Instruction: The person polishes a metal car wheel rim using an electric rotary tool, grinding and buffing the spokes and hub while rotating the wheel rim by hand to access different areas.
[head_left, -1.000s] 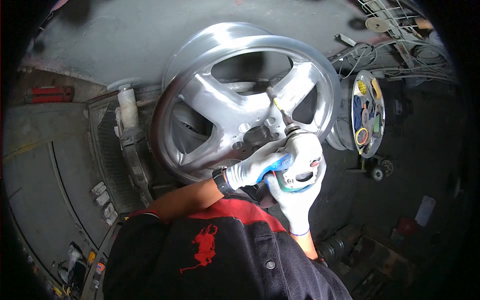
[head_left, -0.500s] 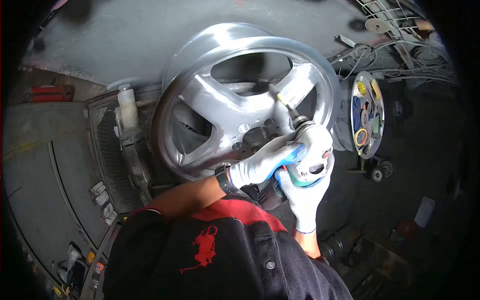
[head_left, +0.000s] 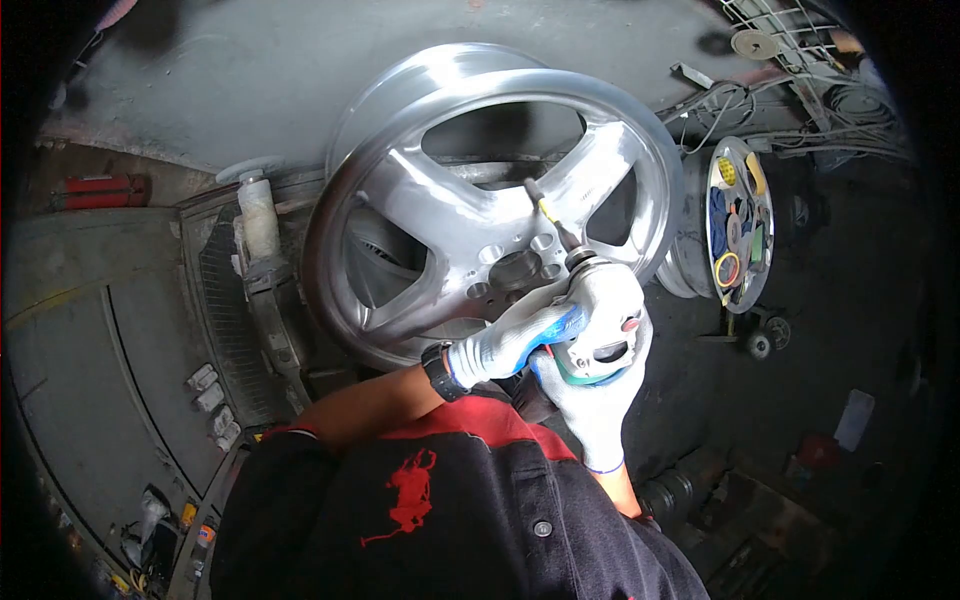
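Note:
Both hands wear white gloves with blue palms. They grip a white-bodied die grinder, whose thin shaft with a yellow band ends in a dark tip. My left hand, a black watch at its wrist, wraps the tool's left side. Around the rear and right side of the body closes my right hand. A bare silver alloy wheel rim stands in front, its spokes facing me. The dark tip lies over the hub-side edge of a window between two spokes; whether it touches the metal I cannot tell.
To the right, another wheel rim holds tape rolls and small discs. Cables run along the upper right wall. A cylindrical roller stands on the left beside a metal bench. A red box sits at far left.
The die grinder and both hands have shifted slightly left, and its tip has moved left along the window edge. The tip was blurred before and now looks sharper. The wheel has stayed put.

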